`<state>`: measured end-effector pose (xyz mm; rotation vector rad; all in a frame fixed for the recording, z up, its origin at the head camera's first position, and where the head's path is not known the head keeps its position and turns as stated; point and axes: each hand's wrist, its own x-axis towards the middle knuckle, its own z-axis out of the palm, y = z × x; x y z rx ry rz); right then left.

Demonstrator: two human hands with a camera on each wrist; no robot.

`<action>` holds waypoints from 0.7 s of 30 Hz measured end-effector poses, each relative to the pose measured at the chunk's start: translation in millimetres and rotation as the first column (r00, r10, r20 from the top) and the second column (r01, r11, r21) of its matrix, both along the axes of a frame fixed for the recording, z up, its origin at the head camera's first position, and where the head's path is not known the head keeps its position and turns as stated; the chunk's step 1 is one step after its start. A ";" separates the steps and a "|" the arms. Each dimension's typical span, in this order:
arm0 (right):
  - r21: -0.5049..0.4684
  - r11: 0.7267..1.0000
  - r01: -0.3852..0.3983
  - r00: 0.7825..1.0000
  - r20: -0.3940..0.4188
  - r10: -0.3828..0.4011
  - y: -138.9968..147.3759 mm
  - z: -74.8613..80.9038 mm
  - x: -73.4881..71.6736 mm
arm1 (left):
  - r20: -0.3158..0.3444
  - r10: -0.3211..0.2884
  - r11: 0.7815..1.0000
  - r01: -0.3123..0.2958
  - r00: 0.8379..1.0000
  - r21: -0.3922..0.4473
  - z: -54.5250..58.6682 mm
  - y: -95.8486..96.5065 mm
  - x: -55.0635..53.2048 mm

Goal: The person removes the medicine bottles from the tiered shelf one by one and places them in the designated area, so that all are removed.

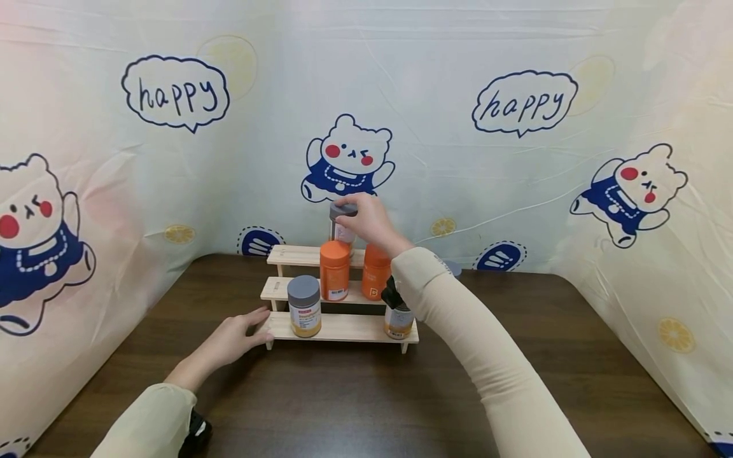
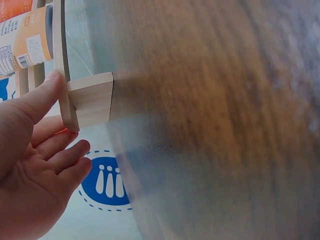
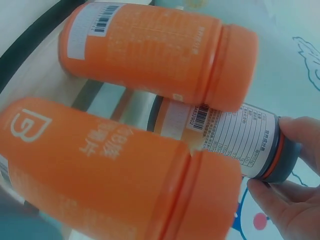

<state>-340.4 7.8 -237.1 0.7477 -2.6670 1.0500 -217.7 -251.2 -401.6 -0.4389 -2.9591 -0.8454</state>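
Right sleeve point(image 1: 487, 356) sits nearest me, four o'clock; the right hand point(image 1: 371, 221) pinches a grey-lidded jar point(image 1: 343, 235) at twelve above the rack point(image 1: 355, 328). I see the left hand point(image 1: 235, 340) pinching its eight-o'clock corner.

1. We see pale lettering on two orange jars point(image 1: 335, 273).
2. We find the back jar point(image 1: 343, 235) and front-left jar point(image 1: 305, 313) grey-lidded and white-labelled.
3. We note a pale wooden rack point(image 1: 352, 327) and a dark brown table point(image 1: 321, 407).
4. We see blue-outlined, red-cheeked bears point(image 1: 349, 152) patterning the pale backdrop point(image 1: 412, 57).
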 end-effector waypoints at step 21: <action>-0.112 0.993 0.035 0.998 -0.051 -0.041 50.1 12.0 1.2 | 0.000 0.002 1.000 -0.002 1.000 0.001 -0.7 -0.6 -1.3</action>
